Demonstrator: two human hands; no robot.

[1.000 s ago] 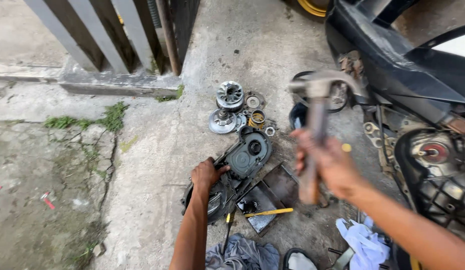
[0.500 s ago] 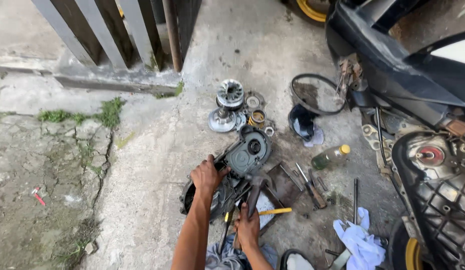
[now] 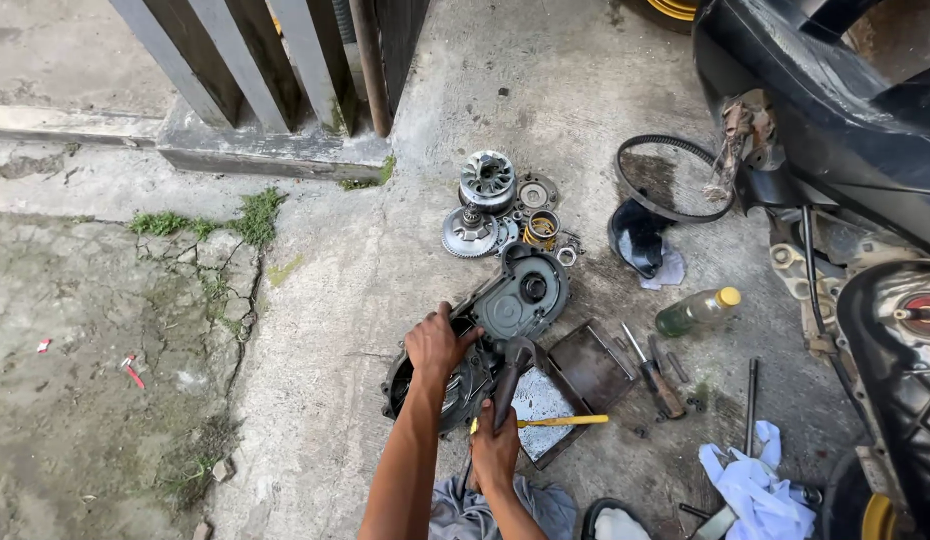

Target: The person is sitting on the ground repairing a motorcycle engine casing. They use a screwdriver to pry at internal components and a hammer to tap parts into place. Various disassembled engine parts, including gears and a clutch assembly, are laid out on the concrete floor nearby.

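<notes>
The scooter (image 3: 835,150) stands right of the engine cover (image 3: 490,335), which lies on the concrete floor (image 3: 365,300) with the belt (image 3: 673,178) off to its upper right and clutch parts (image 3: 495,205) just above. Left hand (image 3: 437,345) stays pressed flat on the cover, fingers spread; right hand (image 3: 495,450), raised a second ago, has swung down. Its fingers grip the hammer (image 3: 512,375), head now touching the cover — looks like a blow landing.

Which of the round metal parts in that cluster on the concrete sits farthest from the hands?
The finned pulley at the cluster's top. The toothed disc, brass-coloured ring and flat round plate all lie nearer the left hand and right hand.
</notes>
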